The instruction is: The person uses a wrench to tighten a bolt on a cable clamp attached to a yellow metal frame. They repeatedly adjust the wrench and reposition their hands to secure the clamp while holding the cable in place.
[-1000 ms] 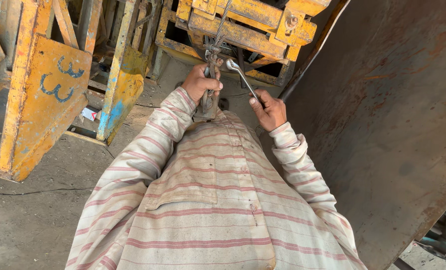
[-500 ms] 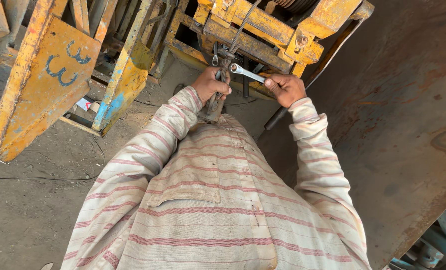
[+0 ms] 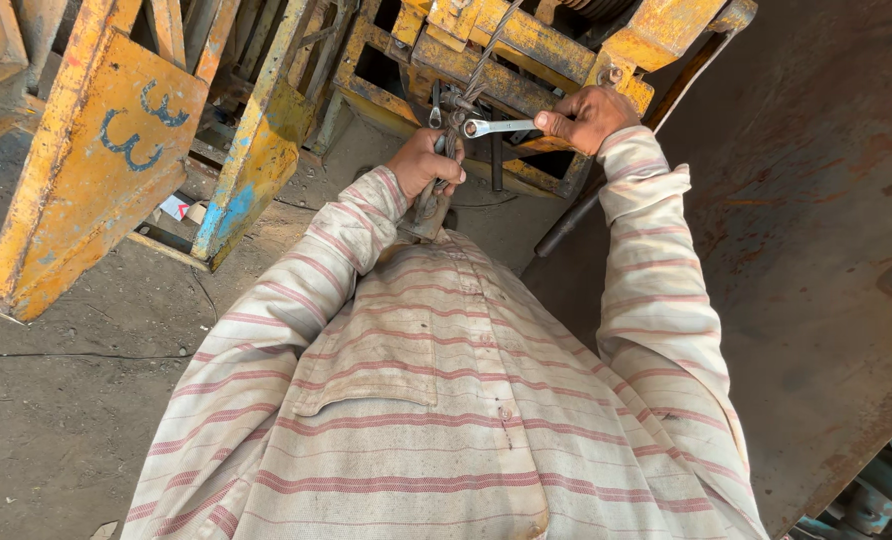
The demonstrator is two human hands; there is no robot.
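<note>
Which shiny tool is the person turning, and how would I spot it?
Find the yellow metal frame at the top. Just below it, the right hand holds a spanner reaching toward a twisted steel cable. It's the only bright, silvery thing there.

Yellow frames on concrete floor

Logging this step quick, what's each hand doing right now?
Left hand: closed around the wire rope near its clamp.
Right hand: closed on the ring spanner handle.
</note>
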